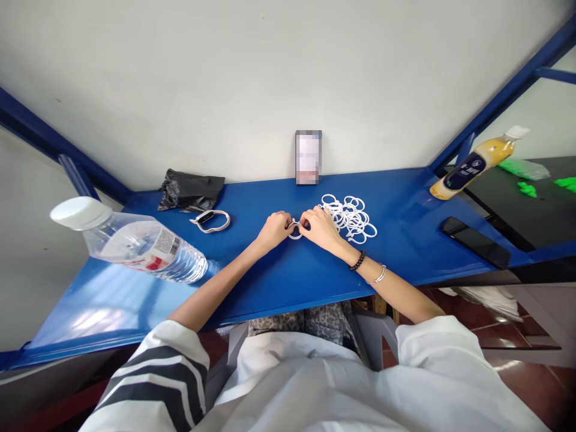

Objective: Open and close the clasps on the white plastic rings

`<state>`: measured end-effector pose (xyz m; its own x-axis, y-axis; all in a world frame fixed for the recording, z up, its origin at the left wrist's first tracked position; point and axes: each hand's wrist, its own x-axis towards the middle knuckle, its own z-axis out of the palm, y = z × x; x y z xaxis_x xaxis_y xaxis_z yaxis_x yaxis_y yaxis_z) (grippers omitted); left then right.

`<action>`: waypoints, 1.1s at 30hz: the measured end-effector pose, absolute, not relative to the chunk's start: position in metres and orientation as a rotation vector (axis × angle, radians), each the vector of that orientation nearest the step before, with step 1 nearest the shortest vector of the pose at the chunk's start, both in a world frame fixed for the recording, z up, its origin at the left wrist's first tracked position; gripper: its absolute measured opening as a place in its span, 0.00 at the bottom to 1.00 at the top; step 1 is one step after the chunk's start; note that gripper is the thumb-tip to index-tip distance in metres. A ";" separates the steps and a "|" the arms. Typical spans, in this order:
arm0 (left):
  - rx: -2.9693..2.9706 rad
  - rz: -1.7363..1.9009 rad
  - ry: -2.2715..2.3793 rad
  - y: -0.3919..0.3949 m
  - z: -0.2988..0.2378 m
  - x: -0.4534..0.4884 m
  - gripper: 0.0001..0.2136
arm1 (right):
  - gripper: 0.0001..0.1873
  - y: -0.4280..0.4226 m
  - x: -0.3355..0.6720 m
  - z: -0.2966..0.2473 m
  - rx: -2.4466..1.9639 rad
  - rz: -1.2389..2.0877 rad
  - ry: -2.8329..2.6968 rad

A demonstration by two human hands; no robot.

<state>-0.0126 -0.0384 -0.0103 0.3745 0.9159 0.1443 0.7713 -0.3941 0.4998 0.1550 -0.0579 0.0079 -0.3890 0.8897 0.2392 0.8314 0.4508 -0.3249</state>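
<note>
My left hand (274, 230) and my right hand (320, 228) meet just above the middle of the blue table. Between their pinched fingertips is a small white plastic ring (295, 237), its lower curve showing below the fingers. The top of the ring is partly covered by my thumbs and fingers. Right beside my right hand lies a loose heap of similar white rings (355, 213), several of them overlapping; small clasp-like bits show on some. My right hand hides the heap's left edge.
On the blue table (270, 282) stand a large water bottle (153, 249) at left and a juice bottle (472, 168) at right. A black plastic bag (191, 191), a wristband (218, 223) and a dark phone (472, 240) lie around. Another phone (308, 157) leans against the wall.
</note>
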 end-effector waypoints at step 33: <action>1.309 0.681 0.408 -0.037 0.039 0.017 0.24 | 0.26 -0.032 0.212 0.041 -0.590 1.690 -1.684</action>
